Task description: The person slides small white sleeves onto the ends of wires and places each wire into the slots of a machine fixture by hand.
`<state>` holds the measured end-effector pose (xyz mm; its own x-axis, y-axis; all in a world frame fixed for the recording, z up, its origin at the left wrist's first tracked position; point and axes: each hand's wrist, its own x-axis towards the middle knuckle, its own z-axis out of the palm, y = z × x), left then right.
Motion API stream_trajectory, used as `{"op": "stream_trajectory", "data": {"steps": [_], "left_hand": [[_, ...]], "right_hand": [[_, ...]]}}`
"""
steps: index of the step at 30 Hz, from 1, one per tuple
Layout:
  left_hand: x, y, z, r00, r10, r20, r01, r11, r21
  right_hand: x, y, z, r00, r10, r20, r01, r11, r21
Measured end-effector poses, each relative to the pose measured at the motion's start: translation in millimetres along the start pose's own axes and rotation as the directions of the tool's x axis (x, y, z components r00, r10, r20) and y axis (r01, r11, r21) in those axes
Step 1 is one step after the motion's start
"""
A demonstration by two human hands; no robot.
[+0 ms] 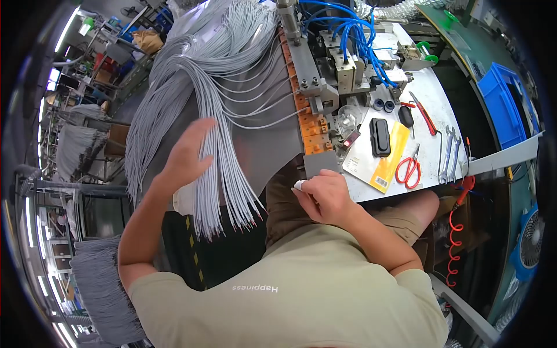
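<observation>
A thick bundle of grey cables (212,139) hangs over the near edge of the grey work surface, its cut ends fanned out. My left hand (188,152) is at the bundle's left side, thumb and fingers apart, with slight blur at the fingertips. Several single cables curve right to an orange fixture strip (316,134) beside the metal machine (310,81). Below the strip's near end, my right hand (325,196) is closed with curled fingers. Something white shows at a fingertip; whether it is held or wrapped round the finger is unclear.
On the white table (362,188) lie red-handled scissors (409,170), wrenches (448,153), a red-handled tool (425,116), a black case (380,137) and a yellow packet (391,159). Blue air tubes (348,29) top the machine. A blue crate (502,104) stands right.
</observation>
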<state>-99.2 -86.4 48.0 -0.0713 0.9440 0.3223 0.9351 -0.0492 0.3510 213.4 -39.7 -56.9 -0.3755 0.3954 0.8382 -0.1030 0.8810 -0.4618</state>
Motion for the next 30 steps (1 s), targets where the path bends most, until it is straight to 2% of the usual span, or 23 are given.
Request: {"op": "stream_trajectory", "data": {"steps": [1, 2, 3, 4, 7, 8, 10, 11, 12, 13, 15, 16, 17, 18, 20, 22, 26, 29, 30], "left_hand": [[12, 6, 0, 0.959, 0.200, 0.201, -0.216, 0.974, 0.062], [24, 11, -2, 0.838, 0.367, 0.404, -0.430, 0.899, 0.077], [33, 13, -2, 0.649, 0.486, 0.586, -0.623, 0.781, 0.043], [40, 10, 2, 0.644, 0.496, 0.583, -0.632, 0.774, 0.038], [62, -4, 20, 0.500, 0.476, 0.723, -0.762, 0.638, 0.106], [69, -7, 21, 0.488, 0.496, 0.718, -0.776, 0.623, 0.097], [78, -1, 13, 0.394, 0.442, 0.806, -0.804, 0.591, 0.068], [82, 4, 10, 0.347, 0.408, 0.845, -0.815, 0.577, 0.055], [87, 9, 6, 0.338, 0.421, 0.842, -0.822, 0.567, 0.047], [90, 15, 0, 0.382, 0.505, 0.774, -0.833, 0.550, 0.052], [91, 21, -8, 0.452, 0.649, 0.612, -0.848, 0.526, 0.069], [85, 14, 0, 0.449, 0.652, 0.611, -0.850, 0.523, 0.067], [74, 2, 17, 0.465, 0.733, 0.497, -0.866, 0.493, 0.083], [63, -8, 30, 0.468, 0.801, 0.373, -0.879, 0.464, 0.106], [40, 6, 50, 0.385, 0.873, 0.298, -0.923, 0.365, 0.123], [27, 44, 57, 0.367, 0.894, 0.258, -0.930, 0.363, 0.065], [24, 92, 66, 0.349, 0.917, 0.192, -0.924, 0.371, -0.091], [40, 101, 65, 0.503, 0.793, 0.345, -0.710, 0.606, -0.358], [49, 99, 66, 0.504, 0.795, 0.337, -0.712, 0.603, -0.359]], "right_hand": [[0, -1, 1, 1.000, 0.007, -0.014, -0.007, 1.000, -0.002], [-1, -2, 2, 1.000, 0.007, -0.018, -0.008, 1.000, -0.008], [-1, -2, 2, 0.999, 0.017, -0.027, -0.016, 1.000, 0.007], [-1, -2, 2, 0.999, 0.024, -0.035, -0.023, 1.000, 0.018], [2, -6, -7, 0.997, 0.061, -0.055, -0.060, 0.998, 0.018], [2, -8, -12, 0.994, 0.093, -0.062, -0.092, 0.995, 0.030], [-3, -14, -19, 0.988, 0.133, -0.076, -0.131, 0.991, 0.022], [-9, -17, -22, 0.963, 0.252, -0.095, -0.246, 0.967, 0.074], [-14, -19, -25, 0.924, 0.367, -0.107, -0.353, 0.927, 0.130], [-17, -20, -27, 0.872, 0.476, -0.113, -0.451, 0.872, 0.192], [-14, -22, -35, 0.841, 0.527, -0.127, -0.498, 0.844, 0.200], [-12, -23, -39, 0.808, 0.574, -0.131, -0.542, 0.812, 0.216], [-11, -24, -43, 0.774, 0.619, -0.133, -0.583, 0.779, 0.233], [-11, -22, -46, 0.775, 0.617, -0.136, -0.581, 0.781, 0.229], [-9, -14, -51, 0.791, 0.593, -0.150, -0.568, 0.803, 0.180], [-7, -10, -53, 0.791, 0.589, -0.163, -0.571, 0.808, 0.149], [12, 7, -56, 0.824, 0.565, -0.036, -0.562, 0.824, 0.076], [23, 21, -52, 0.867, 0.498, 0.028, -0.498, 0.867, 0.018], [23, 22, -50, 0.867, 0.497, 0.031, -0.497, 0.868, 0.010]]}}
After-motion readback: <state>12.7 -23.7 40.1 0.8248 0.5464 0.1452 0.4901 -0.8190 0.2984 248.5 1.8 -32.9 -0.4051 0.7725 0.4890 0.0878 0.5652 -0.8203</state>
